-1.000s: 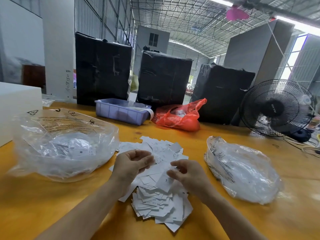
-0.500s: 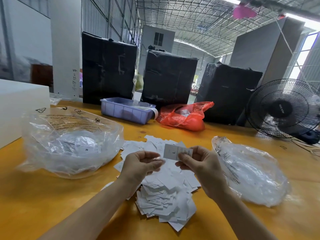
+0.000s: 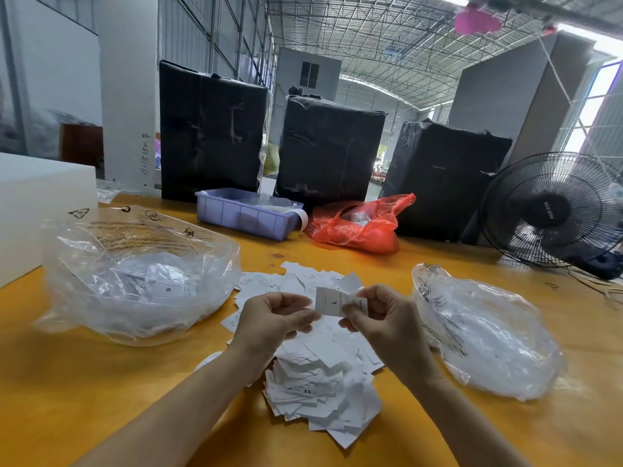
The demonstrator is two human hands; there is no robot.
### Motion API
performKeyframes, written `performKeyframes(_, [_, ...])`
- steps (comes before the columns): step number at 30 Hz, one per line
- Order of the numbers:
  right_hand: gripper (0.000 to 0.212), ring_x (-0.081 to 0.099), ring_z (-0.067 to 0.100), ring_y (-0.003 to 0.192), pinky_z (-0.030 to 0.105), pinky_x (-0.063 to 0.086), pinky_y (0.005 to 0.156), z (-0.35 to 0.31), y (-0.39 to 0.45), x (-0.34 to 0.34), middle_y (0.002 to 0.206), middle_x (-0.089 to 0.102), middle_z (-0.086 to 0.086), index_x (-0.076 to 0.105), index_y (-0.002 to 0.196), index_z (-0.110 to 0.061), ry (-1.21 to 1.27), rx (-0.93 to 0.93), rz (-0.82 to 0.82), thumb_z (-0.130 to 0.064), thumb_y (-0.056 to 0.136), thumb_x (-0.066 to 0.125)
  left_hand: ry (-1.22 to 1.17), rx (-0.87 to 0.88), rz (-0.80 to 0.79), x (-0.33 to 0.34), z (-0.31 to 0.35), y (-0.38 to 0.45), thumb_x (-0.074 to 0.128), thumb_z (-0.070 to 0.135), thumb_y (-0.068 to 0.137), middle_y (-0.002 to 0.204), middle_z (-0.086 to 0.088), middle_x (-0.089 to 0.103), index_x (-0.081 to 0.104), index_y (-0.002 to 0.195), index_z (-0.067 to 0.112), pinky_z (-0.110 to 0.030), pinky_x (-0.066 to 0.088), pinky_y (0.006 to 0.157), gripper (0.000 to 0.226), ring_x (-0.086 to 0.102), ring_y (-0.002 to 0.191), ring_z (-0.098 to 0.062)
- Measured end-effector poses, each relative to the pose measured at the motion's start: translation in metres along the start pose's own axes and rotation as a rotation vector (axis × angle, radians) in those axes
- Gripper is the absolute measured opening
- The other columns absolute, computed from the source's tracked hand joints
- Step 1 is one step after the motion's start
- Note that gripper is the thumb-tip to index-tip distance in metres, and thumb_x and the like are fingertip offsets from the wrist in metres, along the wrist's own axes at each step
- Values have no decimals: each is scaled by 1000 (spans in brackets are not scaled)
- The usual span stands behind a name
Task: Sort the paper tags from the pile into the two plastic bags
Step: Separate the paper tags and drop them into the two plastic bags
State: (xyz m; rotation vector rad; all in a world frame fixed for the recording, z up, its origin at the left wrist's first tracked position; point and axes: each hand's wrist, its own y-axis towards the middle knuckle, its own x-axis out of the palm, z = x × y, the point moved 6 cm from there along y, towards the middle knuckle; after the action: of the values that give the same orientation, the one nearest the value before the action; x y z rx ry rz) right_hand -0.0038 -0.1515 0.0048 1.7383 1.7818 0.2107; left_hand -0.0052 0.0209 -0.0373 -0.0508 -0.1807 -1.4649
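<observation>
"L" tag (image 3: 332, 302) in right grip (image 3: 377, 320)

Bright daylight, wide-angle view, mostly sharp.
Light comes thru window (image 3: 593, 106) at right & roof gap, both blown out. Soft glare on clear bags (image 3: 141, 278) & tabletop (image 3: 84, 382); faint shadows under forearms. Strong barrel bend at edges; bkgd slightly soft.

Warehouse, steel truss roof (image 3: 371, 38), black wrapped bales (image 3: 212, 129), sorting table (image 3: 101, 399)
</observation>
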Motion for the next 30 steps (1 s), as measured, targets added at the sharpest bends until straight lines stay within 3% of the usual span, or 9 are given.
performKeyframes(7, [11, 72, 17, 64, 35, 60, 61, -2, 0, 0, 75, 71, 3, 61, 78, -5, 6, -16, 18, 1, 82, 68, 9, 16, 10, -1, 1, -2, 78, 4, 68, 81, -7, 75, 67, 93, 5, -20, 50, 60, 27, 70, 64, -13])
performKeyframes(13, [16, 71, 18, 62, 22, 57, 56, -8, 1, -6, 70, 72, -2, 60, 75, -7, 120, -21, 46, 5, 80, 69, 7, 17, 27, -2, 3, -2, 78, 3, 70, 79, -7, 75, 67, 91, 7, -18, 49, 57, 24, 70, 62, -12])
performKeyframes(22, [10, 72, 15, 66, 30, 59, 59, -2, 0, 1, 81, 71, 5, 60, 80, -3, -21, -37, 1, 1, 82, 69, 22, 14, 33, -2, 1, 0, 76, -1, 71, 74, -2, 75, 67, 89, 7, -18, 49, 56, 22, 70, 61, -11])
performKeyframes(30, [11, 71, 13, 63, 32, 58, 57, -4, -1, -1, 73, 71, 1, 61, 77, -4, -50, -70, 41, 0, 81, 70, 1, 23, 23, 0, 2, 0, 77, 0, 70, 75, -7, 74, 67, 90, 5, -20, 50, 61, 23, 69, 60, -11])
